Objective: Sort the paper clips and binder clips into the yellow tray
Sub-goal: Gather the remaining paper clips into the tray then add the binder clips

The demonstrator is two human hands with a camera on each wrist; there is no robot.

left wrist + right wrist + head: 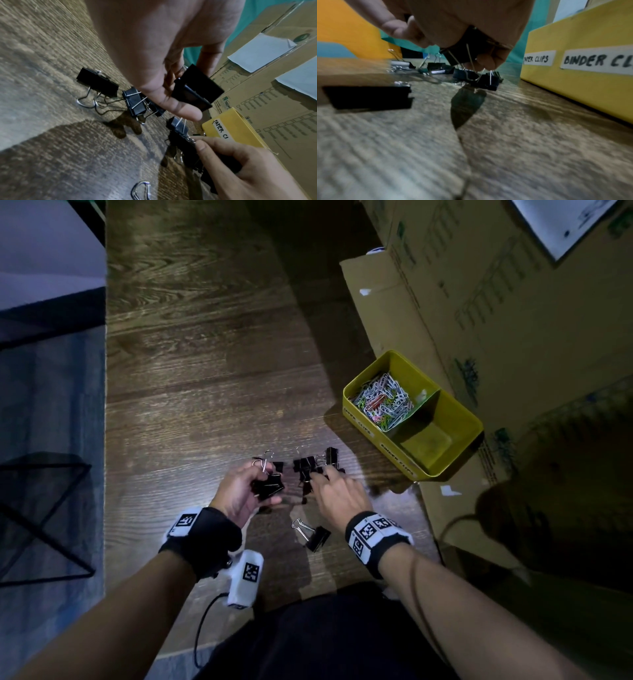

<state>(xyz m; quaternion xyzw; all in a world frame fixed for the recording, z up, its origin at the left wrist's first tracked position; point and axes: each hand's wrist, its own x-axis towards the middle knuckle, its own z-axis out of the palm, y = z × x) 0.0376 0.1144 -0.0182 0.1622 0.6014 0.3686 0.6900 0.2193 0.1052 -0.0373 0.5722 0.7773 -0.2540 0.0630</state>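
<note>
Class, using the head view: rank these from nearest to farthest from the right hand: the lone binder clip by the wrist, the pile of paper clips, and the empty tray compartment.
1. Lone binder clip: just left of the right hand's wrist.
2. Empty compartment: to the right, near half of the yellow tray.
3. Paper clips: far half of the tray.

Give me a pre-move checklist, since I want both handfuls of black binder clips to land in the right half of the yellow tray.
1. Left hand grips several black metal binder clips: ok.
2. Right hand pinches clips in the pile of black binder clips on the wooden floor: ok; how firmly, cannot tell.
3. Near compartment of the yellow divided tray, labelled for binder clips, is free: ok.
4. Far compartment holds the coloured wire paper clips: ok.
5. All binder clips gathered: not ok; one lone black binder clip lies beside the right wrist.
</note>
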